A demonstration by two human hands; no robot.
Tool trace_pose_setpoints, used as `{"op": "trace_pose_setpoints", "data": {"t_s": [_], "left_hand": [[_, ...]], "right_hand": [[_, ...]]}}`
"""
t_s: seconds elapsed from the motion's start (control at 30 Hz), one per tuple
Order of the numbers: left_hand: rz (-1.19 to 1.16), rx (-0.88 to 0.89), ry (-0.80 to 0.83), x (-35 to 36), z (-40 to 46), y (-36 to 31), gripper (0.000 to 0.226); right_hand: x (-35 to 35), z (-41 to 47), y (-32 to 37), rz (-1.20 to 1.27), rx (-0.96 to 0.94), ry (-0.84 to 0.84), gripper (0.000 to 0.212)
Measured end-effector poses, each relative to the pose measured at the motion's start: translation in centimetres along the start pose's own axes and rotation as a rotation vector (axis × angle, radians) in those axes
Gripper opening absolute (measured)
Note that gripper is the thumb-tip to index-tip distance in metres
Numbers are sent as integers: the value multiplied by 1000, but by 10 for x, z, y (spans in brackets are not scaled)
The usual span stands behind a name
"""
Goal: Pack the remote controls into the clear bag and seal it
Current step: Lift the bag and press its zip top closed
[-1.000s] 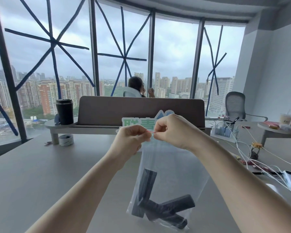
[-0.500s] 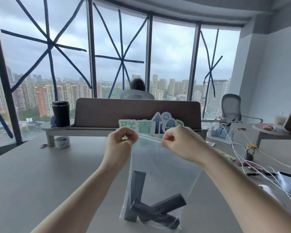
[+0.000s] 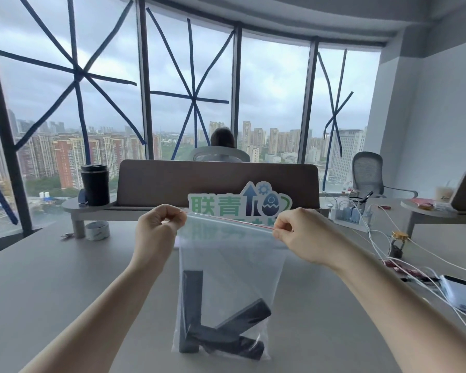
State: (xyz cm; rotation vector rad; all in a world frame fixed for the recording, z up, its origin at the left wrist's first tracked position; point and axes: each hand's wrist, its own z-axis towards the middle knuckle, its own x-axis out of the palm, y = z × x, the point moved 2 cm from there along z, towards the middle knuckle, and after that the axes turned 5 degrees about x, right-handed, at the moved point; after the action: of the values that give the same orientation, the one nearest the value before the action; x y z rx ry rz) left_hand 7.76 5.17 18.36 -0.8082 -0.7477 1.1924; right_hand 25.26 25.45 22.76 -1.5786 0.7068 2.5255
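A clear zip bag (image 3: 232,267) hangs upright over the grey table (image 3: 51,278), its bottom resting on the tabletop. Three black remote controls (image 3: 221,332) lie crossed at the bottom of the bag, one standing upright on the left. My left hand (image 3: 159,227) pinches the left end of the red-lined zip strip (image 3: 229,219). My right hand (image 3: 299,232) pinches the right end. The strip is stretched taut between them.
A green-and-blue cut-out sign (image 3: 240,203) stands behind the bag, before a brown divider (image 3: 215,181). A black cup (image 3: 95,184) and tape roll (image 3: 97,230) sit far left. White cables (image 3: 382,238), a power strip (image 3: 347,214) and a white device (image 3: 463,294) crowd the right. A person sits beyond the divider.
My hands have drawn apart along the zip strip, the right one sliding to the bag's right end, so the strip is now stretched wide. The remotes have not shifted inside the bag.
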Motion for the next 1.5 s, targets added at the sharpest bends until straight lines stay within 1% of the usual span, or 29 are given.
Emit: {"op": "trace_pose_setpoints", "data": {"t_s": [0.17,0.3,0.5,0.57,0.63,0.73,0.83,0.9,0.97,1.03,1.1,1.23,1.4,1.43,1.5], "left_hand": [[-2,-15,-15,-10,8,3,27],[-22,-15,-24,-23,14,4,25],[-70,-37,-45,-51,28,12,25],[-27,-72,-56,-63,43,23,27],[22,-120,-71,-76,65,35,28],[-19,-196,-109,-96,110,55,31],[-16,-187,-148,-116,150,63,31],[-22,-151,-200,-138,172,67,27],[-27,-110,-255,-163,183,74,24],[-29,-75,-286,-183,177,87,21],[9,-71,-288,-200,159,111,20],[66,-207,-269,-230,99,165,19],[153,-314,-343,-258,50,195,14],[185,-335,-334,-262,44,198,15],[274,-381,-291,-266,33,202,18]], "right_hand": [[1,2,8,-1,-3,24,17],[0,2,20,-25,-33,20,23],[21,19,46,-44,-57,-157,24],[40,45,58,18,-75,-166,25],[63,80,75,120,-71,-134,24],[95,136,106,238,-50,-128,24],[111,168,133,366,-48,-203,20],[122,180,155,459,-107,-246,20],[138,182,174,508,-171,-247,19],[165,173,182,547,-198,-181,19],[201,158,180,522,-204,-83,20],[264,115,174,434,-228,96,20],[287,67,174,445,-186,356,28],[287,60,173,439,-187,416,25],[281,44,171,501,-146,543,14]]}}
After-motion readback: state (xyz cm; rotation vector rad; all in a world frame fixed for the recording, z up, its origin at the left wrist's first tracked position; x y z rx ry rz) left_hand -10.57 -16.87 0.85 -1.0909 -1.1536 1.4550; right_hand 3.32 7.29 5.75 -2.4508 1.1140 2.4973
